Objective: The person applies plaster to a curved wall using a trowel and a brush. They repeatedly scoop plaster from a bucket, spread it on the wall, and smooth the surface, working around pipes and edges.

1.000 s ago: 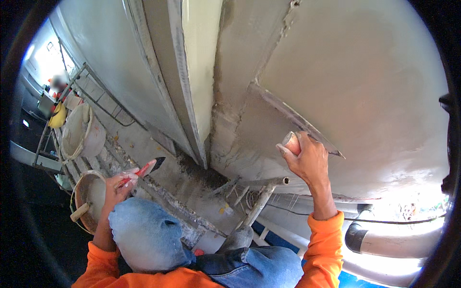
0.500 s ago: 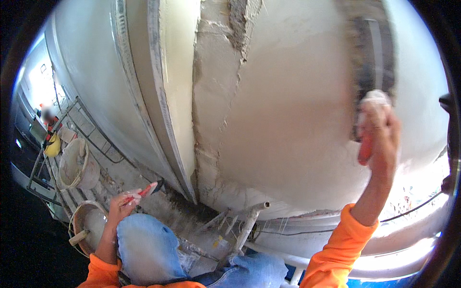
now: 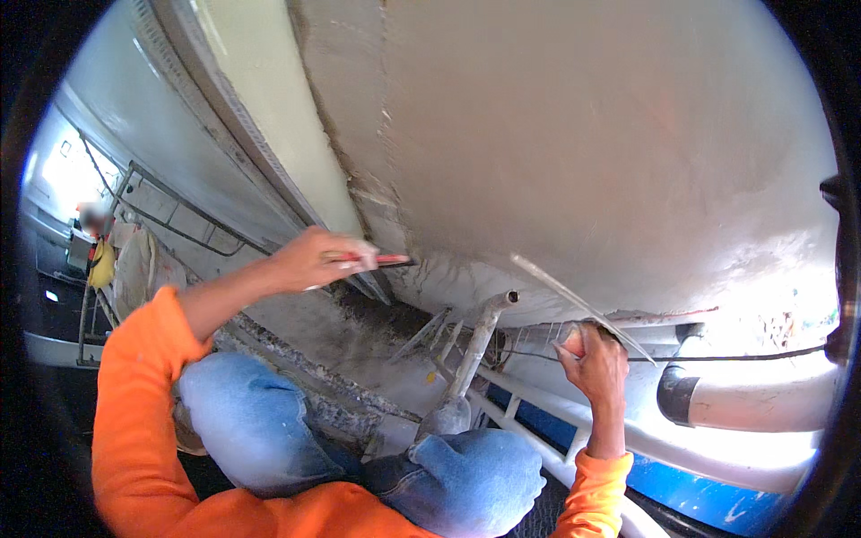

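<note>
My left hand [image 3: 323, 260] is closed round the red handle of a small tool [image 3: 392, 260]. Its dark end lies close to the lower edge of the plastered wall [image 3: 574, 152], by the corner; whether it touches is unclear. On the right, my right hand [image 3: 596, 359] grips a plastering trowel [image 3: 583, 307]. The trowel's long blade shows almost edge-on, tilted down to the right, low in front of the wall. My fingers cover most of its handle. Smooth, damp-looking plaster covers the wall, with a rough seam [image 3: 387, 125] down its left part.
An open-ended metal pipe [image 3: 484, 336] rises before my knees. White rails [image 3: 560, 457] run to the lower right, near a thick white pipe [image 3: 762, 399]. A metal frame [image 3: 184, 211] and a plaster-smeared bucket [image 3: 139, 269] stand at left. Another person [image 3: 92, 220] is far left.
My right hand has brought the trowel down from high on the wall to its lower edge. The left hand has moved up and right with the red-handled tool. My view has shifted downward.
</note>
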`<control>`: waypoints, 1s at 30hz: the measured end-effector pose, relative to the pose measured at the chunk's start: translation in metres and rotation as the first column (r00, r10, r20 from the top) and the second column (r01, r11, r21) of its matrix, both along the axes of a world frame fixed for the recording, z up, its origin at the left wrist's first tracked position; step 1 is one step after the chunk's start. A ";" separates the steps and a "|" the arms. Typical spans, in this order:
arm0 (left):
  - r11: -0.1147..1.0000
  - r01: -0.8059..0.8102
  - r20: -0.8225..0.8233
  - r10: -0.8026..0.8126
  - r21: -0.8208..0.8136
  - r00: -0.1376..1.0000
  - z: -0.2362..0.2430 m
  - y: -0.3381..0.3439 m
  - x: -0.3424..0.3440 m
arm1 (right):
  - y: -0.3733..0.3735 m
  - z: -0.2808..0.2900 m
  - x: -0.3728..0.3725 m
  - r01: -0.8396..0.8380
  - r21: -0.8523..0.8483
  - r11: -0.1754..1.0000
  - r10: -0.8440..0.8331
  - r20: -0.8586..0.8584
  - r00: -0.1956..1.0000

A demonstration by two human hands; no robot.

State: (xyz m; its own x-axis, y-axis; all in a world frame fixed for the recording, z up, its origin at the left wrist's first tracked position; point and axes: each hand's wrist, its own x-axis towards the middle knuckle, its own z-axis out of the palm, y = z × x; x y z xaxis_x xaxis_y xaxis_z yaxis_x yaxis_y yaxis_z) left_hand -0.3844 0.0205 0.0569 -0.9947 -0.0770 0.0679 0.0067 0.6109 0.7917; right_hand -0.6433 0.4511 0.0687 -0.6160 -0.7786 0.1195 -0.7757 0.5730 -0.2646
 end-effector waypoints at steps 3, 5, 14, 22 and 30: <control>0.985 0.175 0.102 -0.174 0.000 0.979 -0.039 0.025 -0.079 | 0.023 -0.045 -0.015 0.034 0.171 0.985 -0.037 0.012 0.999; 0.969 0.248 0.123 -0.247 0.005 0.961 -0.071 0.047 -0.120 | 0.039 -0.068 -0.028 0.094 0.292 0.952 -0.116 0.060 0.991; 0.950 0.274 0.127 -0.256 -0.153 0.958 -0.119 0.087 -0.184 | 0.049 -0.151 -0.057 0.070 0.270 0.960 -0.078 0.019 0.997; 0.855 0.256 -0.185 -0.370 -0.452 0.910 0.030 0.054 -0.084 | 0.015 -0.196 -0.087 -0.072 0.311 0.948 0.044 0.097 0.994; 0.926 0.049 0.038 -0.037 -0.375 0.999 0.119 0.057 0.033 | -0.050 -0.216 -0.099 -0.177 0.318 0.931 0.180 0.020 0.984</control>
